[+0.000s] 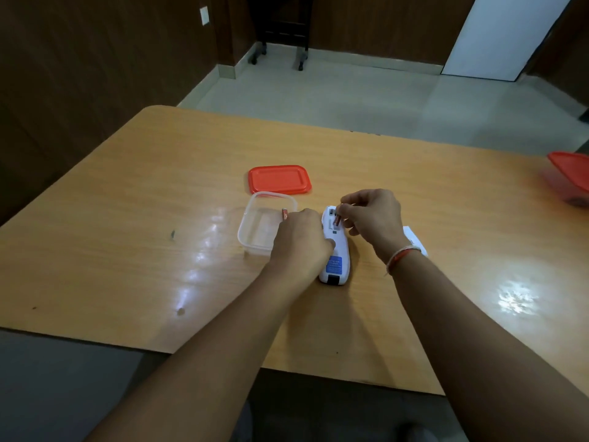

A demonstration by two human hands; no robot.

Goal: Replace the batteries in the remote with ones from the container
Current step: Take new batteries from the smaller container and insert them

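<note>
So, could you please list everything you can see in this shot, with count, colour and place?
table: one, light wood, fills the foreground.
remote: one, white with a blue label, back up, battery bay open, centre.
battery: one, reddish, at the bay, pinched by the right hand.
second battery: one, red, at the left hand's fingertips by the container.
container: one, clear, open, left of the remote.
lid: one, red, behind the container.
second lidded container: one, red lid, right edge.
white item: one, behind the right wrist; unclear what.
left hand: steadies the remote.
right hand: over the bay.
</note>
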